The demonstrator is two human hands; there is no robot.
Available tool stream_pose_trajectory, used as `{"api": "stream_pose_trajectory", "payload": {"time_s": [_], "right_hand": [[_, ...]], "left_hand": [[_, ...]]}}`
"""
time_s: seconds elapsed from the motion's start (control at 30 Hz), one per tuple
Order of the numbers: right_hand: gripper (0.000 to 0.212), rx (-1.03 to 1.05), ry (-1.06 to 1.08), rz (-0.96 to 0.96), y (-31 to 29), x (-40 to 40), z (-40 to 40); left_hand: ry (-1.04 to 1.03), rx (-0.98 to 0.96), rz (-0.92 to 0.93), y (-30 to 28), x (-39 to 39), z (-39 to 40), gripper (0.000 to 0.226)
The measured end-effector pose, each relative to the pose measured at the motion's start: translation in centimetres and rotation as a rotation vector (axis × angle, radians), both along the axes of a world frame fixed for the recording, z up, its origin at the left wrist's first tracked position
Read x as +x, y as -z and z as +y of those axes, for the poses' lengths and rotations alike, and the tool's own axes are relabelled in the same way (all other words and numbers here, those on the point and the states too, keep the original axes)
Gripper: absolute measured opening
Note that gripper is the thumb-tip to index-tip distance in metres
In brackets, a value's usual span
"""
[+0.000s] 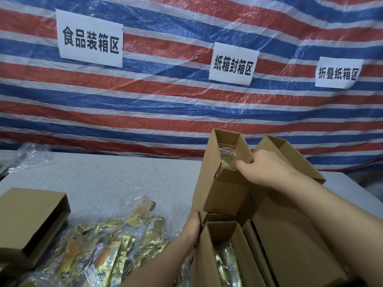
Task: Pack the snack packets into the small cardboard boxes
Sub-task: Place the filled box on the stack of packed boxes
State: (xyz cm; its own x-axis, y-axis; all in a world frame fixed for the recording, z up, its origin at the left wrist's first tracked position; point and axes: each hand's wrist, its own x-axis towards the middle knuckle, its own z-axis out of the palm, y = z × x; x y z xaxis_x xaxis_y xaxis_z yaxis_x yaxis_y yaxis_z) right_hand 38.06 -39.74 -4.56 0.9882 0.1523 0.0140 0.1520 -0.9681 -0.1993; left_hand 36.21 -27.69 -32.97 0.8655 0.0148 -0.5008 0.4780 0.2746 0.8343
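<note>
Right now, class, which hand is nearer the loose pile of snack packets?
Left. The left hand holds the raised box just beside the pile; the right hand is up at its open top.

Grey speckled table (116,175) has a heap of gold snack packets (99,251), brown cardboard boxes (31,220) and crinkly clear plastic (31,156) on it.

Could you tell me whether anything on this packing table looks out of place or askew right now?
Mostly it looks orderly. The tall open box leans rather than standing square, steadied by the left hand at its base while the right hand reaches into its mouth. The loose snack packets lie in an untidy heap, though none looks torn.
</note>
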Motion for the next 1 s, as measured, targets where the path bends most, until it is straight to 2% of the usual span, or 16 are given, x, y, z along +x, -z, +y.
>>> {"api": "stream_pose_trajectory", "payload": {"time_s": [0.23, 0.4, 0.5, 0.6, 0.73, 0.8, 0.9, 1.0], "right_hand": [[0.052, -0.029, -0.006, -0.005, -0.3, 1.0, 0.3], [0.062, -0.016, 0.003, -0.009, -0.2, 1.4, 0.1], [0.066, -0.014, 0.022, 0.002, -0.1, 1.5, 0.2], [0.063, -0.004, 0.034, 0.006, 0.0, 1.7, 0.0], [0.049, 0.044, 0.009, -0.073, 0.2, 2.1, -0.2], [0.049, 0.043, -0.002, -0.110, 0.4, 2.0, -0.3], [0.050, -0.004, -0.004, -0.128, 0.4, 1.7, -0.6], [0.060, -0.188, 0.030, -0.150, 0.1, 1.7, -0.8]], "left_hand": [[0.052, 0.113, -0.008, -0.8, -0.3, 0.9, 0.040], [0.074, 0.173, -0.061, -1.0, -0.3, 1.2, 0.040], [0.079, 0.196, -0.082, -1.0, -0.3, 1.6, 0.048], [0.105, 0.222, -0.093, -1.2, -0.4, 1.8, 0.050], [0.154, 0.221, -0.067, -1.5, -0.8, 1.5, 0.036], [0.167, 0.222, -0.065, -1.4, -0.9, 1.4, 0.037], [0.165, 0.228, -0.065, -1.6, -0.9, 1.3, 0.043], [0.153, 0.235, -0.059, -1.7, -0.8, 1.3, 0.049]]}}
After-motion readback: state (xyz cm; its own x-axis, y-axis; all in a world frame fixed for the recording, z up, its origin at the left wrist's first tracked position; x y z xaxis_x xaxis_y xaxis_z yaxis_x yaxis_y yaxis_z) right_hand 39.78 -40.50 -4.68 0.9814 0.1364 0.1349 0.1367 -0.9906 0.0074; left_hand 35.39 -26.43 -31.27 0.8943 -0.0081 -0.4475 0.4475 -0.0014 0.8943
